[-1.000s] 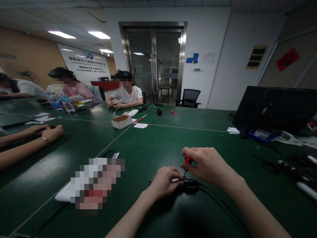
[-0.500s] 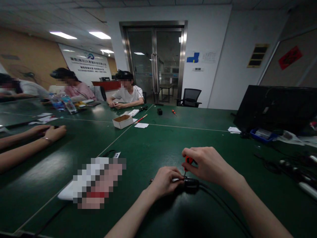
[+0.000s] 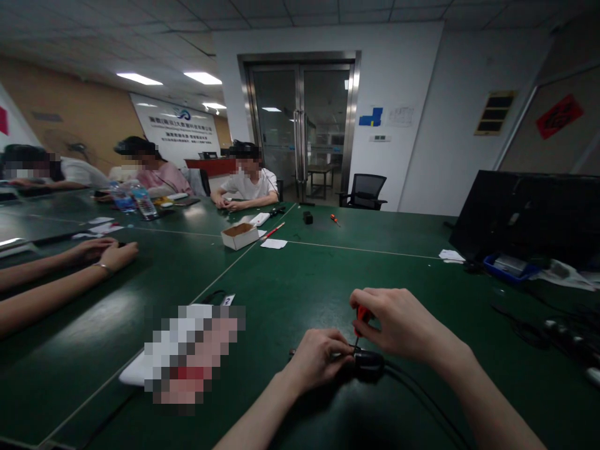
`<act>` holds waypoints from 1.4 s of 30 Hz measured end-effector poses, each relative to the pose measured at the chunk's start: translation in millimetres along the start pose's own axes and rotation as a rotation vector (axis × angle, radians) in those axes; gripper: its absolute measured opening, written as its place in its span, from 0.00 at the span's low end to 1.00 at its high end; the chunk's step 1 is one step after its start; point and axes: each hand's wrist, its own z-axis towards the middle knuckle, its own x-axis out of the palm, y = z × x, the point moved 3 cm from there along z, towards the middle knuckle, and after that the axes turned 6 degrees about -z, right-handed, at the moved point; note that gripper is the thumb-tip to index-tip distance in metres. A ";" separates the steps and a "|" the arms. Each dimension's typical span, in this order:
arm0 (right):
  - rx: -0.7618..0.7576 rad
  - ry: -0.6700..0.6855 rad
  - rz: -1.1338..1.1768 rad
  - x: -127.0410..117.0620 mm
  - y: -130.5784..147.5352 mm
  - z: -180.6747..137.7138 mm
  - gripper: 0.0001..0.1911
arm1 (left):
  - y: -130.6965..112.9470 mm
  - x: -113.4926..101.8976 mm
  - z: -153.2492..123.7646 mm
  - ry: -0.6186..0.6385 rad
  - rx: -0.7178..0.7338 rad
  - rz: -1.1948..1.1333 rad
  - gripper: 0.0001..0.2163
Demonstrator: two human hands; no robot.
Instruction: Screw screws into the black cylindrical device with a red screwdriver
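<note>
In my right hand is a small red-handled screwdriver, held upright between thumb and fingers. Its thin shaft points down at the near end of a black cable connector on the table. My left hand is closed at that same end, thumb and fingers pinching the part beside the screwdriver tip. What exactly lies under those fingers is partly hidden. From the connector a black cable runs off to the lower right, under my right forearm.
A pixelated white item lies left of my hands on the green table. Farther off are a small open box, a black cube and another screwdriver. A monitor stands right. A co-worker's hands rest at left.
The whole view has shifted slightly, so everything sits a little lower and farther right. Both hands keep their hold, and the screwdriver remains upright at the connector.
</note>
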 end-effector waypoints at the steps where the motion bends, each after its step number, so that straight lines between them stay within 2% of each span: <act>1: -0.011 0.003 0.019 -1.2 -0.3 -0.9 0.07 | 0.5 0.3 -0.2 0.005 -0.002 0.006 0.07; 5: -0.027 0.002 0.035 -2.9 0.0 -3.0 0.11 | 2.1 1.2 -0.7 0.004 -0.009 0.023 0.08; 14: 0.013 0.018 -0.095 3.2 3.0 3.6 0.01 | 3.2 2.6 0.3 -0.025 -0.004 0.013 0.07; 20: -0.039 0.004 0.044 1.0 2.0 0.1 0.15 | -0.1 0.3 2.0 -0.028 -0.014 -0.012 0.07; 25: 0.021 -0.003 -0.108 -0.4 3.1 0.8 0.07 | 2.1 2.8 2.6 -0.028 -0.016 0.017 0.06; 27: 0.042 0.018 -0.169 0.7 3.2 1.9 0.07 | 3.0 3.5 2.7 -0.020 -0.020 0.036 0.06; 31: 0.036 -0.001 -0.176 3.0 2.4 3.0 0.02 | 2.0 1.9 2.5 -0.012 -0.038 0.031 0.06; 36: 0.000 -0.038 -0.034 2.0 3.4 -0.7 0.14 | 1.4 1.3 2.9 -0.004 -0.041 0.011 0.06; 38: -0.025 -0.028 -0.008 0.9 6.0 -2.9 0.16 | 2.5 2.1 3.4 -0.012 -0.041 0.008 0.05; 42: -0.013 -0.033 -0.089 0.1 10.3 -3.6 0.07 | 4.8 4.1 4.2 -0.024 -0.034 -0.002 0.04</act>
